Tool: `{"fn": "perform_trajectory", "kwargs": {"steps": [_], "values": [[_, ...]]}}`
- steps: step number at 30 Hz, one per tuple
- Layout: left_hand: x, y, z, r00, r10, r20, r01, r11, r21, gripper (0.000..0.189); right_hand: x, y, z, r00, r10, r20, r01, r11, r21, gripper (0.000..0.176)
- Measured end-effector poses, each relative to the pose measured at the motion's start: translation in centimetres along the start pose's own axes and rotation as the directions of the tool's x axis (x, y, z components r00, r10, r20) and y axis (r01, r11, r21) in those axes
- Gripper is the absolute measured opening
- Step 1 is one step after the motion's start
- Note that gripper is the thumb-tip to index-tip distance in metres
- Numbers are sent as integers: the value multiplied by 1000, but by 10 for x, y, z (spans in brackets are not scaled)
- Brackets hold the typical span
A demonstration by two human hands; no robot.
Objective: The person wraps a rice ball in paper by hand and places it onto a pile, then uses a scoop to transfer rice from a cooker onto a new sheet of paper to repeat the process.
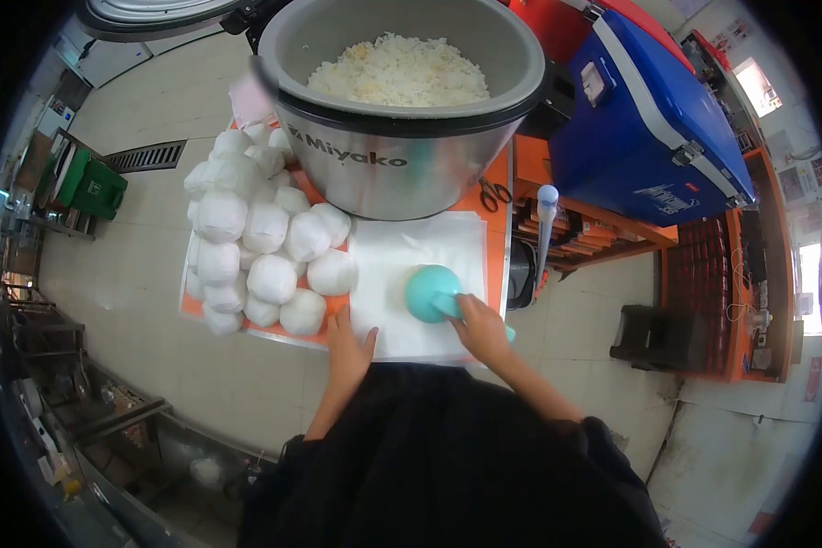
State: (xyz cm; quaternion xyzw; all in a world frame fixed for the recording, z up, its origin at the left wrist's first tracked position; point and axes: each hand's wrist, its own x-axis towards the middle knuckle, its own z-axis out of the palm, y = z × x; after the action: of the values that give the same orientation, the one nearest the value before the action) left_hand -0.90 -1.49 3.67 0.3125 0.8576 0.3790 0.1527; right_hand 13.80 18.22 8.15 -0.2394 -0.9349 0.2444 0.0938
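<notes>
My right hand (484, 331) grips the handle of a turquoise rice scoop (431, 290). The scoop's round cup lies dome side up on a stack of white paper sheets (393, 248); what is under it is hidden. At the left edge of the paper rests my left hand (348, 349), fingers stretched out and holding nothing. Just beyond its fingertips sit several round bundles wrapped in white paper (272, 279), heaped on the orange table (496, 222).
Behind the paper stands a large Miyako rice cooker (402, 169), lid raised, with cooked rice (402, 73) inside. Scissors (495, 195) lie to its right. A blue cooler (644, 128) is at the right, and a pale-blue-topped stick (546, 224) stands by the table edge.
</notes>
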Motion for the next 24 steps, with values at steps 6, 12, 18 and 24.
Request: {"fn": "perform_trajectory", "kwargs": {"steps": [6, 12, 18, 24], "values": [[16, 20, 2, 997, -70, -19, 72, 985, 155, 78, 35, -2, 9, 971, 56, 233, -56, 998, -6, 29], [20, 7, 15, 992, -70, -103, 78, 994, 75, 79, 45, 38, 8, 968, -19, 249, -59, 951, 304, 28], [16, 6, 21, 997, -26, -75, 45, 963, 267, 40, 56, 66, 4, 807, 285, 517, -590, 393, 705, 35], [25, -13, 34, 976, -156, 155, 212, 856, -472, 36, 38, 32, 7, 989, 98, 112, -114, 983, 145, 31]]}}
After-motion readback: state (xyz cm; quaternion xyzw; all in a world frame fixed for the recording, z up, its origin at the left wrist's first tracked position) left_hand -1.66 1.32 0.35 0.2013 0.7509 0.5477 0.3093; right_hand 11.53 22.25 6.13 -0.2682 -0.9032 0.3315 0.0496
